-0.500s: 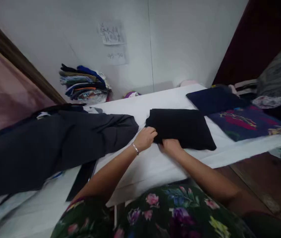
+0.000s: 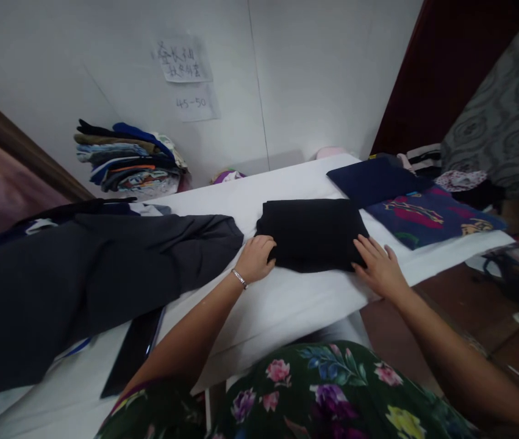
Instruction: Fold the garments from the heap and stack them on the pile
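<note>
A folded black garment (image 2: 311,235) lies flat as a neat rectangle on the white-covered table (image 2: 296,299), its long side towards me. My left hand (image 2: 255,257), with a bracelet at the wrist, has its fingers bent over the garment's near left corner, the thumb close by on the cloth. At the opposite end, my right hand (image 2: 379,266) rests with fingers stretched and apart against the right edge. Left of these, a dark grey garment (image 2: 140,262) is spread out, reaching nearly to my left hand.
Folded navy cloth (image 2: 373,180) and a patterned purple garment (image 2: 433,213) lie to the right. A stack of folded clothes (image 2: 131,158) rises at the back left, by the wall. Handwritten paper (image 2: 183,61) hangs above. A black flat object (image 2: 133,353) sits near my left forearm.
My right hand has moved from the garment's near edge out to its right end, and its fingers have spread. My left hand stays at the left corner. The view has shifted slightly right.
</note>
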Tool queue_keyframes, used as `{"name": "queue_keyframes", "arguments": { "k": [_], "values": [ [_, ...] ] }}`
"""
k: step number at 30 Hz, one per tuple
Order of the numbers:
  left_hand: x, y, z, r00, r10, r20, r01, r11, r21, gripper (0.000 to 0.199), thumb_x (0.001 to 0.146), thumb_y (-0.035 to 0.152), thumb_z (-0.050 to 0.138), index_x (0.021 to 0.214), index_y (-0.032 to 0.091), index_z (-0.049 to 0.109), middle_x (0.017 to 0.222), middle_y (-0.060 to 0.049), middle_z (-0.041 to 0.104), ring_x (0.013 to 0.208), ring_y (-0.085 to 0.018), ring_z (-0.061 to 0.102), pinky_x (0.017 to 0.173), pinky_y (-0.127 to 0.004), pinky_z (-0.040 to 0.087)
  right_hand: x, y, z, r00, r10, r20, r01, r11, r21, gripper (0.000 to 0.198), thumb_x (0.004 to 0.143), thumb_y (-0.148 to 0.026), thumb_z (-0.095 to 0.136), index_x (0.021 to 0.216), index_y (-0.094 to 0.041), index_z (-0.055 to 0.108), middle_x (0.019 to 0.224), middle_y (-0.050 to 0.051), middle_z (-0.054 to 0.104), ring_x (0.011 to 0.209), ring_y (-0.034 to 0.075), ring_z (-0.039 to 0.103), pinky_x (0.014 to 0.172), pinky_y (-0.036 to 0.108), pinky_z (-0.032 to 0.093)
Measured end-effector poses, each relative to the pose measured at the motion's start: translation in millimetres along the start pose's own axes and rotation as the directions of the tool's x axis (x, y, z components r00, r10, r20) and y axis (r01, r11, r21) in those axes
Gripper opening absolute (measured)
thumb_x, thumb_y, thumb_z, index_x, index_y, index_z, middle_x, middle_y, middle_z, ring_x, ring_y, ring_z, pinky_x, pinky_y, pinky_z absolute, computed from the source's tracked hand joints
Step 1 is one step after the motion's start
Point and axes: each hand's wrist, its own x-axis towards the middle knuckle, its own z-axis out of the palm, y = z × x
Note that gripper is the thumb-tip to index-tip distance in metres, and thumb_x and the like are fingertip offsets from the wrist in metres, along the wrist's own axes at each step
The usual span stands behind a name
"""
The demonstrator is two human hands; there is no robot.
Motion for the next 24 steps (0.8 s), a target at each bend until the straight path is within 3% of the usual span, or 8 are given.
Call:
{"name": "queue_keyframes", "arguments": {
  "k": [3, 6, 9, 12, 14, 16, 19, 24],
  "values": [
    [-2, -1, 2, 1.000, 0.002, 0.011, -0.002, 1.000, -0.012, 0.042, 0.073, 0.030, 0.066, 0.110, 0.016, 0.054, 0.117, -0.011, 0.056, 0.112, -0.027, 0.049, 0.096, -0.042, 0.040, -17, 43, 11, 0.983, 0.109, 0.149, -0.128, 0.983, 0.128, 0.067, 0.087, -0.044, 0.048, 0.146, -0.019, 0.028, 0.144, 0.014, 0.040, 0.125, 0.031, 0.046, 0.100, 0.051, 0.040],
    [-6, -5, 7, 1.000, -0.012, 0.013, 0.012, 1.000, 0.004, 0.054, 0.071, 0.029, 0.070, 0.119, 0.015, 0.050, 0.130, -0.015, 0.049, 0.123, -0.030, 0.043, 0.100, -0.045, 0.038, -28, 50, 7, 0.946, 0.227, 0.231, -0.292, 0.906, 0.306, 0.075, 0.084, -0.051, 0.052, 0.147, -0.022, 0.024, 0.139, 0.010, 0.048, 0.124, 0.028, 0.048, 0.102, 0.045, 0.040],
    [-6, -11, 11, 0.999, -0.021, 0.035, 0.021, 1.000, -0.006, 0.059, 0.070, 0.016, 0.067, 0.125, 0.015, 0.046, 0.140, -0.015, 0.040, 0.132, -0.029, 0.034, 0.103, -0.044, 0.039, -21, 34, -3, 0.841, 0.443, 0.309, -0.540, 0.703, 0.463, 0.080, 0.082, -0.056, 0.054, 0.148, -0.025, 0.023, 0.137, 0.007, 0.051, 0.119, 0.027, 0.053, 0.098, 0.041, 0.045],
    [1, -15, 11, 0.994, -0.067, 0.086, 0.070, 0.997, -0.032, 0.054, 0.070, 0.007, 0.060, 0.122, 0.017, 0.048, 0.136, -0.012, 0.047, 0.128, -0.024, 0.041, 0.097, -0.038, 0.046, 1, 20, -3, 0.713, 0.580, 0.394, -0.687, 0.465, 0.558, 0.083, 0.080, -0.059, 0.053, 0.148, -0.024, 0.022, 0.128, 0.010, 0.058, 0.099, 0.025, 0.064, 0.078, 0.036, 0.057],
    [7, -14, 7, 0.989, -0.103, 0.108, 0.109, 0.993, -0.048, 0.048, 0.070, 0.007, 0.059, 0.116, 0.018, 0.052, 0.130, -0.010, 0.053, 0.122, -0.023, 0.048, 0.094, -0.036, 0.048, 17, 19, 2, 0.723, 0.566, 0.396, -0.663, 0.410, 0.626, 0.080, 0.078, -0.056, 0.057, 0.146, -0.026, 0.028, 0.125, 0.008, 0.060, 0.095, 0.024, 0.065, 0.070, 0.034, 0.058],
    [9, -10, 0, 0.986, -0.123, 0.113, 0.129, 0.990, -0.055, 0.043, 0.070, 0.009, 0.060, 0.112, 0.018, 0.054, 0.125, -0.009, 0.057, 0.117, -0.022, 0.052, 0.092, -0.036, 0.049, 28, 23, 7, 0.763, 0.555, 0.331, -0.598, 0.412, 0.687, 0.077, 0.076, -0.051, 0.062, 0.143, -0.027, 0.035, 0.125, 0.007, 0.060, 0.098, 0.024, 0.064, 0.072, 0.032, 0.058],
    [2, 3, -6, 0.988, -0.105, 0.117, 0.111, 0.993, -0.040, 0.041, 0.071, 0.011, 0.061, 0.111, 0.021, 0.054, 0.123, -0.007, 0.058, 0.116, -0.022, 0.053, 0.090, -0.036, 0.049, 27, 35, 9, 0.763, 0.592, 0.260, -0.580, 0.448, 0.681, 0.080, 0.073, -0.049, 0.066, 0.142, -0.025, 0.035, 0.126, 0.008, 0.059, 0.101, 0.025, 0.063, 0.075, 0.034, 0.057],
    [-25, 24, 4, 0.989, -0.099, 0.111, 0.103, 0.994, -0.034, 0.041, 0.070, 0.011, 0.062, 0.108, 0.022, 0.055, 0.121, -0.007, 0.059, 0.114, -0.022, 0.054, 0.084, -0.035, 0.052, -5, 50, 4, 0.852, 0.460, 0.249, -0.521, 0.706, 0.480, 0.071, 0.078, -0.051, 0.060, 0.140, -0.025, 0.039, 0.126, 0.006, 0.059, 0.109, 0.027, 0.058, 0.088, 0.040, 0.052]
  ]
}}
